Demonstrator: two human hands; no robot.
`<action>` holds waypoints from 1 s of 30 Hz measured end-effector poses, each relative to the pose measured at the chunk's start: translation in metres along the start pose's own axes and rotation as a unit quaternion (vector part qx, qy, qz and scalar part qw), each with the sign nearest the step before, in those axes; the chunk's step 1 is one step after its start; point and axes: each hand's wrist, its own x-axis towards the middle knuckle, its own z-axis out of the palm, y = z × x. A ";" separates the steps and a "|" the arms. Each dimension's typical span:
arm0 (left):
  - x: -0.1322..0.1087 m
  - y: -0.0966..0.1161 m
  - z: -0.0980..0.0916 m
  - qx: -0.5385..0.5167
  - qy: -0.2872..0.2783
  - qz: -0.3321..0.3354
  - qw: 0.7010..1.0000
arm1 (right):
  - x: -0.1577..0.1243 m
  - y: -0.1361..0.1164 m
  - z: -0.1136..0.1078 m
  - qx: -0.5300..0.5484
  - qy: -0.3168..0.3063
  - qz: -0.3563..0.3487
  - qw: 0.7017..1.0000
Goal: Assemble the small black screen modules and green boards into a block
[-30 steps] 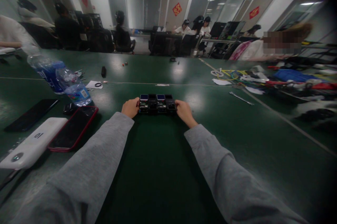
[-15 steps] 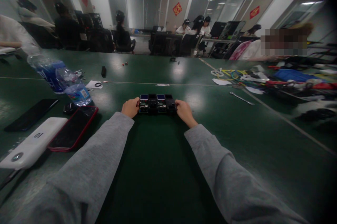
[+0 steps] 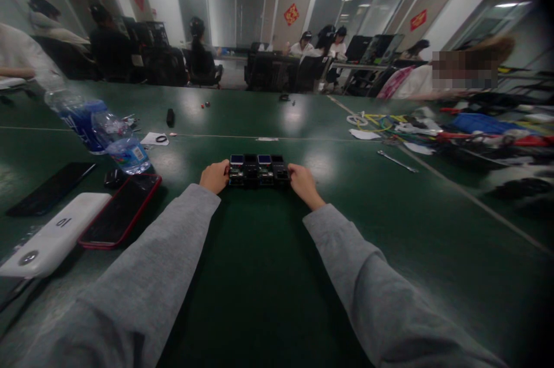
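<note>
A row of small black electronic modules (image 3: 258, 170), two with lit blue screens, sits on the green table (image 3: 268, 276) straight ahead of me. My left hand (image 3: 214, 176) is curled against the row's left end. My right hand (image 3: 303, 182) grips its right end, fingers closed on it. Both arms wear grey sleeves and stretch forward over the table.
At the left lie a red-cased phone (image 3: 121, 210), a white power bank (image 3: 52, 241), a black phone (image 3: 52, 188) and two water bottles (image 3: 121, 140). A wrench (image 3: 396, 161) and a heap of cables and tools (image 3: 454, 131) lie at the right. Several people sit at far tables.
</note>
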 end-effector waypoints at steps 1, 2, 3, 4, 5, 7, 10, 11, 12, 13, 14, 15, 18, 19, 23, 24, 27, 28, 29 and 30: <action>0.000 0.000 0.000 -0.002 0.000 0.000 1.000 | 0.000 0.000 0.000 0.001 0.001 0.000 1.000; 0.000 0.000 0.000 -0.003 -0.001 0.000 1.000 | 0.000 0.000 0.000 0.002 0.001 0.001 1.000; 0.000 0.000 0.000 -0.003 -0.003 0.000 1.000 | 0.000 0.000 0.000 0.003 0.002 0.001 1.000; 0.000 0.000 0.000 -0.004 -0.004 0.001 1.000 | -0.001 0.000 0.000 0.004 0.002 0.001 1.000; 0.000 0.000 0.000 -0.004 -0.003 0.002 1.000 | -0.001 0.000 0.000 0.006 0.003 0.001 1.000; 0.000 0.000 0.000 -0.003 0.001 0.004 1.000 | -0.001 0.000 0.001 0.011 0.006 0.000 1.000; 0.000 0.001 -0.001 -0.001 -0.002 -0.003 1.000 | 0.000 0.001 0.002 0.021 0.013 0.000 1.000; 0.000 0.001 -0.001 0.001 -0.006 -0.007 1.000 | 0.000 0.001 0.002 0.025 0.017 0.001 1.000; 0.000 0.001 -0.001 0.002 -0.010 -0.010 1.000 | 0.000 0.002 0.003 0.028 0.020 0.002 0.999; -0.001 0.002 -0.002 0.002 -0.012 -0.011 1.000 | 0.001 0.003 0.003 0.033 0.027 0.004 0.999; -0.001 0.001 -0.002 0.003 -0.012 -0.009 1.000 | 0.001 0.004 0.003 0.044 0.040 0.009 0.998; -0.001 0.001 -0.002 0.002 -0.010 -0.006 1.000 | 0.002 0.005 0.003 0.064 0.060 0.016 0.996; -0.001 0.001 -0.002 -0.005 -0.010 0.000 1.000 | 0.002 0.007 0.000 0.186 0.148 0.043 0.970; 0.000 0.000 -0.002 -0.003 -0.011 -0.003 1.000 | 0.002 0.007 0.000 0.230 0.170 0.046 0.957; 0.001 0.001 -0.001 0.005 -0.013 -0.010 1.000 | -0.001 -0.004 0.001 0.310 0.176 0.040 0.934; 0.001 0.001 -0.001 0.003 -0.013 -0.009 1.000 | -0.003 -0.009 0.002 0.313 0.165 0.036 0.934; 0.000 0.002 -0.002 -0.002 -0.015 -0.015 1.000 | -0.009 -0.027 0.007 0.299 0.127 0.019 0.946; 0.000 0.003 -0.003 -0.002 -0.015 -0.019 1.000 | -0.012 -0.033 0.008 0.281 0.114 0.015 0.953; 0.000 0.003 -0.003 -0.002 -0.014 -0.020 1.000 | -0.014 -0.038 0.009 0.258 0.103 0.013 0.961; 0.000 0.003 -0.003 -0.002 -0.013 -0.021 1.000 | -0.017 -0.042 0.009 0.234 0.092 0.013 0.968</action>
